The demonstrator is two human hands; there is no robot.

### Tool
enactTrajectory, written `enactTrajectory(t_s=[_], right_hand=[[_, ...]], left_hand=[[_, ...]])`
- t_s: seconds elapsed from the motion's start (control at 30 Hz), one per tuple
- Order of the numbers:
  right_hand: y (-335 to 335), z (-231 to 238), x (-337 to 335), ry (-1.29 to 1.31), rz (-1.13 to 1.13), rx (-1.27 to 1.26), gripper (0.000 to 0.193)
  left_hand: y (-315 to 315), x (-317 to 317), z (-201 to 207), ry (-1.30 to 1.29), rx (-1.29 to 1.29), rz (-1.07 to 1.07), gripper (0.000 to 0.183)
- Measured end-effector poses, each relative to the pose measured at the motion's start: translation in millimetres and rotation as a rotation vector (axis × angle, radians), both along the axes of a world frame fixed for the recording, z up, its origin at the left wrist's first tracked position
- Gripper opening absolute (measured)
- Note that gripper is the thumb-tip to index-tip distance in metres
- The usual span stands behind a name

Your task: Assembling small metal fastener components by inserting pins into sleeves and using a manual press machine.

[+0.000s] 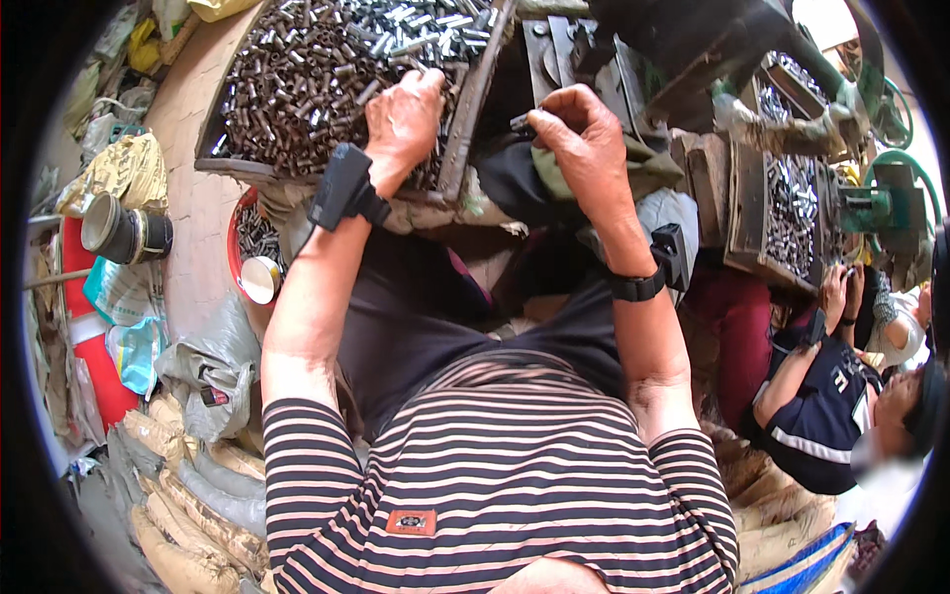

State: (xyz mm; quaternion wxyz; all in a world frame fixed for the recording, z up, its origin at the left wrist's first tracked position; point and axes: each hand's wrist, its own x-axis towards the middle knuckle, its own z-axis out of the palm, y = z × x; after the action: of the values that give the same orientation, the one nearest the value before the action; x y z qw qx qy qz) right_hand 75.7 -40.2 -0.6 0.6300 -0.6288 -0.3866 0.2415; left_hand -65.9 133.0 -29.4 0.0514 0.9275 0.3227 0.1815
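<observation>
A tray [473, 114] heaped with small metal tubes [297, 84], some dull brown and some shiny, lies ahead of me to the left. Over its right part is my left hand [404, 117], with its fingers curled down at the tubes; what they hold, if anything, is hidden. To the right of the tray's edge, my right hand [586, 139] pinches a small metal tube [520, 121] between thumb and fingers. Just beyond that hand stand the metal parts of a dark machine [554, 54]. Cloth lies beneath the right hand.
At the right a co-worker [826, 396] sits by another tray of metal tubes [792, 208] and a green machine [886, 203]. On the left are a red bucket [236, 238] with metal pieces, a dark round container [127, 228] and a grey plastic bag [213, 361]. Sacks [188, 515] lie behind me.
</observation>
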Motion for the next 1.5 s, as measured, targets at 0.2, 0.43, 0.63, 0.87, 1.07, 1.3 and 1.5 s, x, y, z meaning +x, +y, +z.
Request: enactTrajectory(t_s=[0.2, 0.43, 0.63, 0.87, 1.07, 1.3, 1.5], right_hand=[[-38, 21, -10, 0.155, -0.010, 0.065, 0.013], [-65, 38, -16, 0.056, -0.028, 0.099, 0.013], [-70, 33, -24, 0.081, -0.015, 0.061, 0.013], [-46, 6, -29, 0.268, 0.055, 0.018, 0.009], [-14, -5, -26, 0.309, 0.076, -0.031, 0.009], [9, -22, -33, 0.363, 0.099, 0.046, 0.009], [9, -25, -32, 0.422, 0.094, 0.079, 0.009]], left_hand=[[-4, -7, -4, -0.114, -0.009, -0.042, 0.020], [-5, -29, 4, -0.358, -0.246, -0.076, 0.020], [-15, -38, 8, -0.685, -1.059, -0.099, 0.018], [-13, -40, -4, -0.839, -1.360, -0.012, 0.008], [-10, -43, -9, -0.803, -1.402, 0.004, 0.010], [-25, -41, -2, -0.874, -1.536, -0.107, 0.015], [-44, -37, 7, -0.916, -1.585, -0.186, 0.014]])
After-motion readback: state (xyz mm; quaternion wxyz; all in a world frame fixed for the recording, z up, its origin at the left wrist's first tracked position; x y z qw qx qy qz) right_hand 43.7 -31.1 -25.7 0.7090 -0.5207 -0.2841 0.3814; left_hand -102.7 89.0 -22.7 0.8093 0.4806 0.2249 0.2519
